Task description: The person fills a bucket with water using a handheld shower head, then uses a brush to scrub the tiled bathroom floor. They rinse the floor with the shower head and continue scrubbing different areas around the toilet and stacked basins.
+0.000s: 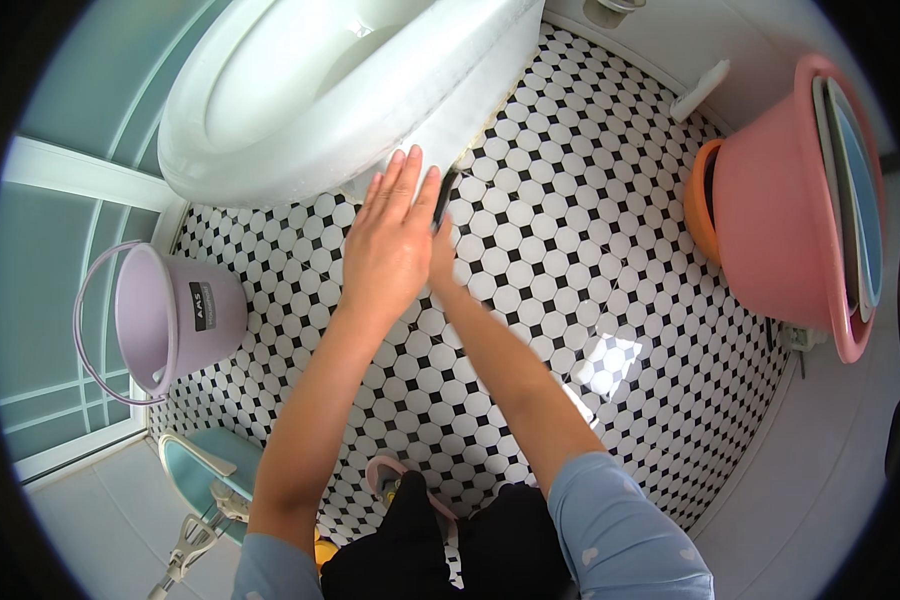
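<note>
A large white glazed fixture with a rounded rim and a hollow bowl (292, 142) stands at the top left. Just in front of its lower side, my left hand (391, 244) is spread palm down, fingers pointing toward it, with nothing seen in it. My right hand (441, 255) lies beside and partly behind the left one, slightly blurred. From it a slim black object (445, 196) sticks up toward the foot of the fixture; what it is cannot be told, and most of the grip is hidden by the left hand.
A lilac plastic bucket (210, 315) stands at left by a glazed door. A pink basin (765, 202) holding other basins leans at right, an orange basin (701, 206) behind it. A mop-like tool with a teal head (232, 457) is at lower left. Black-and-white tiles cover the floor.
</note>
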Available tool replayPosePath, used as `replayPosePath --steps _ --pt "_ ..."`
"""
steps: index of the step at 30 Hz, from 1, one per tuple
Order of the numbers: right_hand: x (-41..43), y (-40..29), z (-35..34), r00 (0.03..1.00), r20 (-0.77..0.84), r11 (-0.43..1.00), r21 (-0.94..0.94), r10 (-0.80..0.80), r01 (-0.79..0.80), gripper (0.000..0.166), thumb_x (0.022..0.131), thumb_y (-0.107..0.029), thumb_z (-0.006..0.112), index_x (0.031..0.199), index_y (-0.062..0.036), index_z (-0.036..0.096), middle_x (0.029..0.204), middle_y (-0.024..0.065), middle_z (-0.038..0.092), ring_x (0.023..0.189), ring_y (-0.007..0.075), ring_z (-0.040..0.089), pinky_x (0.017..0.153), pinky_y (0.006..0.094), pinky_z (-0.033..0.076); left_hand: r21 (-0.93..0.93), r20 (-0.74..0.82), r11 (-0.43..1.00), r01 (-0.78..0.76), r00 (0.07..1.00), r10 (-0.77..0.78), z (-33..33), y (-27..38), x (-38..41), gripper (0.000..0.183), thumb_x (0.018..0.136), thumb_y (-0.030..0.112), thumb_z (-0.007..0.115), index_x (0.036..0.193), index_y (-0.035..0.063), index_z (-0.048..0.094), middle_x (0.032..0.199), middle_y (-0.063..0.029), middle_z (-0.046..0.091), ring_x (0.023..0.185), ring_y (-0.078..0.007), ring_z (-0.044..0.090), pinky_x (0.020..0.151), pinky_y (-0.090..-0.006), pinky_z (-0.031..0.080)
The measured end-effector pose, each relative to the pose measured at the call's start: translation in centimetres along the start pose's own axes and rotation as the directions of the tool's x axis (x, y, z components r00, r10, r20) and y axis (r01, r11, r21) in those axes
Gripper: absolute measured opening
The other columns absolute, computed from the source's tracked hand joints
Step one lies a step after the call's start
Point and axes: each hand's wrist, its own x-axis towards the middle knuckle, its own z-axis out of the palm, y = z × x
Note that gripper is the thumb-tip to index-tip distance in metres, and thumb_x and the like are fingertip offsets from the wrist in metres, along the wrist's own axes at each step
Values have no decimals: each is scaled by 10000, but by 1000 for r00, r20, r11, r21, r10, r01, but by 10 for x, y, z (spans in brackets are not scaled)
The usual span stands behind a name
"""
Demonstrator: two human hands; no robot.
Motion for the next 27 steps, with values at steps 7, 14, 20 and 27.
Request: replayPosePath --steps 7,14,20,27 --pt "-18 -3 -3 997 64 999 38 34 -36 494 860 -107 279 1330 -105 126 670 167 545 362 245 476 280 334 388 -4 137 995 96 986 -94 22 -12 -12 435 766 -14 446 1199 13 418 1298 -128 352 1203 -260 337 998 -370 285" --pt "6 -13 -29 999 -5 970 -242 32 -32 609 781 -29 362 1338 -96 124 701 221 560 478 305 537 410 389 440 130 513 971 199 825 -238 80 -40 -82 458 785 71 451 1228 -4 362 1312 -162 313 1228 -348 258 996 -433 251" --pt "-29 40 -101 919 371 456 -801 -132 388 710 747 -38 447 1352 -157 96 717 180 584 614 315 576 557 418 467 111 664 965 236 705 -248 119 -29 -137 452 797 91 434 1236 22 351 1324 -147 291 1238 -327 243 992 -441 249" --pt "2 63 -260 978 -180 511 -853 -102 -104 738 760 -25 452 1358 -157 40 655 154 571 573 284 567 489 377 464 68 699 980 188 692 -181 148 4 -149 481 797 98 439 1259 37 321 1350 -136 245 1240 -321 242 987 -436 256"
